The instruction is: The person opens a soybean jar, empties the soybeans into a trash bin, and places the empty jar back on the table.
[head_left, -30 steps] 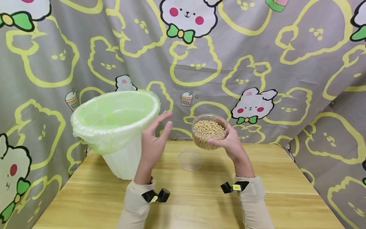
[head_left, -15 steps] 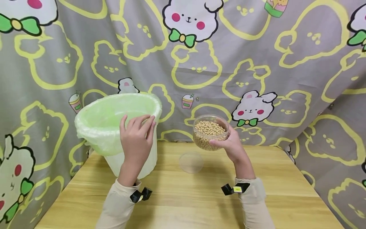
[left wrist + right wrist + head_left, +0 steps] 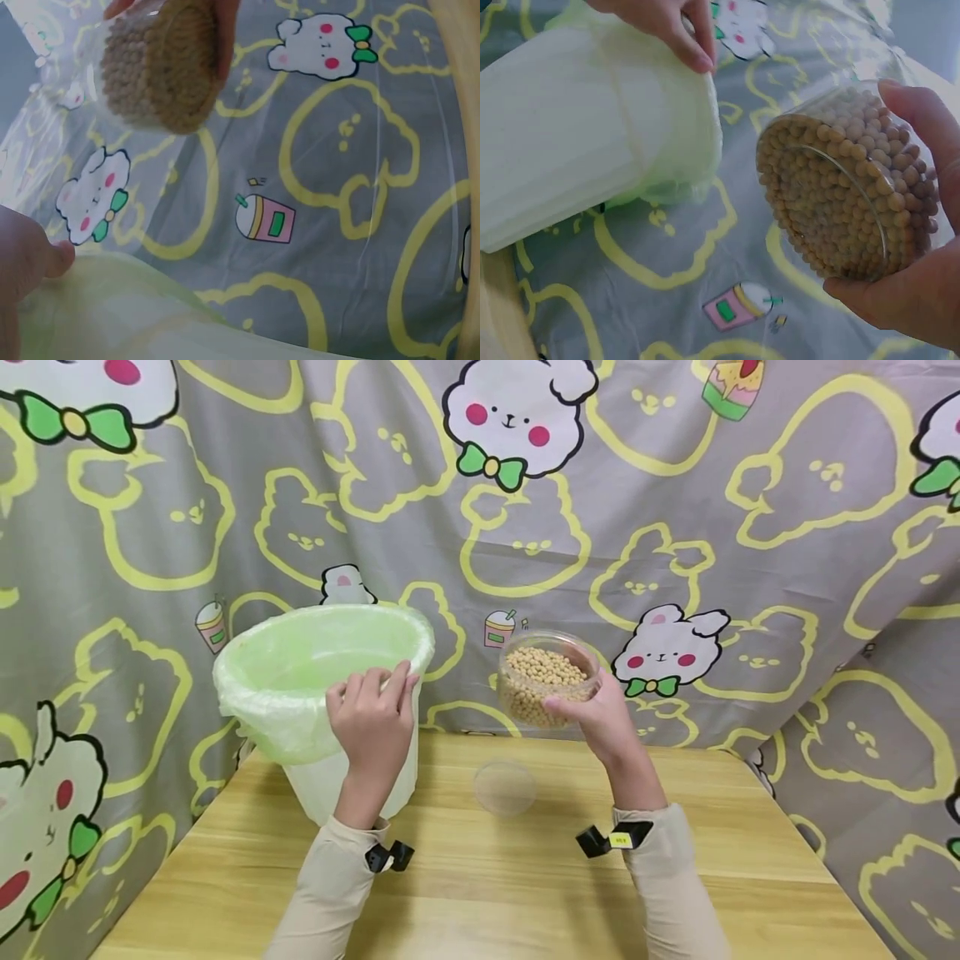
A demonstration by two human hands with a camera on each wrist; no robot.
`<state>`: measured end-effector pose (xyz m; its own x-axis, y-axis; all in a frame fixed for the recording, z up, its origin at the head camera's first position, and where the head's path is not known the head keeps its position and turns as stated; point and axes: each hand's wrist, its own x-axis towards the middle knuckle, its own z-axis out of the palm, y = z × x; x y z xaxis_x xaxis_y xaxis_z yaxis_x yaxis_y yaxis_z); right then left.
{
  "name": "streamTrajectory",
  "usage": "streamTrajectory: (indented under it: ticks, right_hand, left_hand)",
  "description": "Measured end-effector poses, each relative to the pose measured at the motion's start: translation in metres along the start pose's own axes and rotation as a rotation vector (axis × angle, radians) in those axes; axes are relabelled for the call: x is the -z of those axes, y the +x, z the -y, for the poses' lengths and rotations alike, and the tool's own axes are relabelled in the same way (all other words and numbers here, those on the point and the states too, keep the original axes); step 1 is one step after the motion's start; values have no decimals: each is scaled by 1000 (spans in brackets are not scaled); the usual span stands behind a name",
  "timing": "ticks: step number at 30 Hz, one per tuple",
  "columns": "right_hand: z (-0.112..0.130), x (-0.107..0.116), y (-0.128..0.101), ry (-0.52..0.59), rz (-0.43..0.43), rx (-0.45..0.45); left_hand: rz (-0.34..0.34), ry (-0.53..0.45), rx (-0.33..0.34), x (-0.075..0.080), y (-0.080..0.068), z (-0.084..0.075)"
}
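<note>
On the left of the head view stands a white trash bin (image 3: 311, 785) with a pale green plastic liner (image 3: 273, 722) folded over its rim. My left hand (image 3: 372, 718) grips the near right part of that rim, its fingers curled over the edge. My right hand (image 3: 606, 714) holds a round clear plastic jar (image 3: 528, 693) nearly full of tan soybeans, raised above the table and lidless. In the right wrist view the thumb and fingers wrap the side of the jar (image 3: 832, 195), and beans press against its clear base. The left wrist view shows the left thumb (image 3: 61, 259) on the liner.
A thin clear round lid (image 3: 505, 788) lies on the wooden table (image 3: 480, 885) between the two arms. Behind and to both sides hangs a grey curtain (image 3: 420, 552) with cartoon prints. Each wrist wears a small black camera.
My left hand has moved left from beside the bin onto its rim and closed its fingers on it. The right hand has raised the jar slightly.
</note>
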<state>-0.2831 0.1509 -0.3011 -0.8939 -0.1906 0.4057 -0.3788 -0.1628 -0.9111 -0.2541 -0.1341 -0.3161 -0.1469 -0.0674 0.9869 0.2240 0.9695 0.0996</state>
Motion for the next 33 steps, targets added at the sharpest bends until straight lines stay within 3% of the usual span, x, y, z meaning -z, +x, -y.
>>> streamTrajectory:
  ticks: [7,15,24,29,33]
  right_hand:
    - [35,-27,31,-131,82,-83]
    - [60,-50,68,-322,121,-65]
    - [66,-66,101,-528,133,-6]
    - [69,-74,110,-655,157,12]
    - [70,-82,112,-687,189,32]
  left_hand:
    - [43,14,28,3,1,-2]
    - [69,27,36,3,2,-3]
    - [78,43,45,3,3,-3]
    - [90,42,53,5,3,-4]
    - [95,45,57,6,3,-3]
